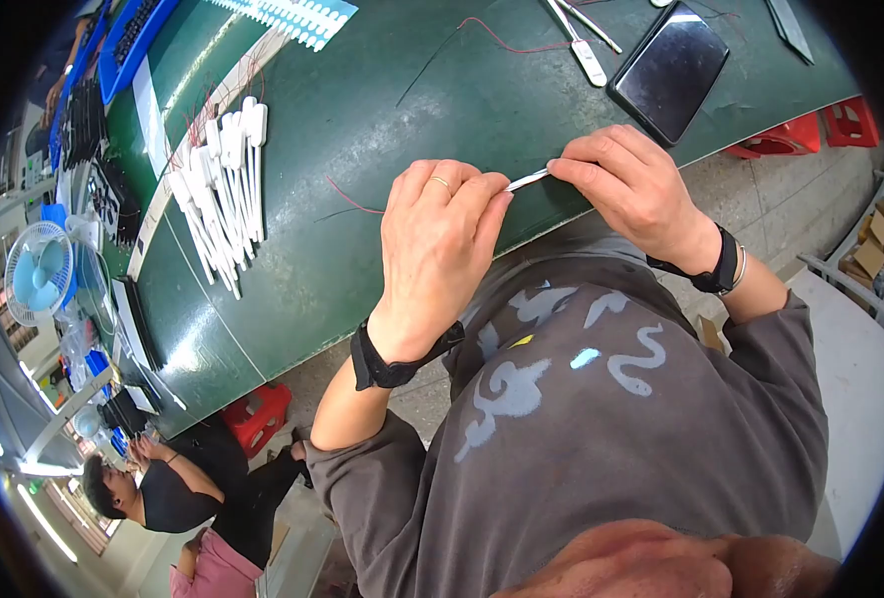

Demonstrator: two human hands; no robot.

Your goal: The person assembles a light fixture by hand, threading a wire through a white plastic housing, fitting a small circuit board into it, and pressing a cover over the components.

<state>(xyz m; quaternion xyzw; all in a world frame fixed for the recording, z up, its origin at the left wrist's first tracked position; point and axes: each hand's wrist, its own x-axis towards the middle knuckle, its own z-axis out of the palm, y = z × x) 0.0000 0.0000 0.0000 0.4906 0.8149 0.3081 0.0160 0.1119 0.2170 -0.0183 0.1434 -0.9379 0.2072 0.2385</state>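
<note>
Above the table's near edge, a thin white stick-like piece (529,180) runs between my two hands. My left hand (437,234) is closed around its left part, and a red and a black wire (354,196) trail out to the left of that hand. At the other end, the fingertips of my right hand (631,184) pinch the piece. My fingers hide most of it. To the left lies a bundle of similar white sticks with flat, wider heads (225,179), thin red wires coming from them.
A black phone (671,70) lies at the right, beside another white wired piece (589,62). At the back left are a blue bin (133,45) and a sheet of pale blue tabs (297,18). A fan (40,272) and a seated co-worker (188,483) are at the left.
</note>
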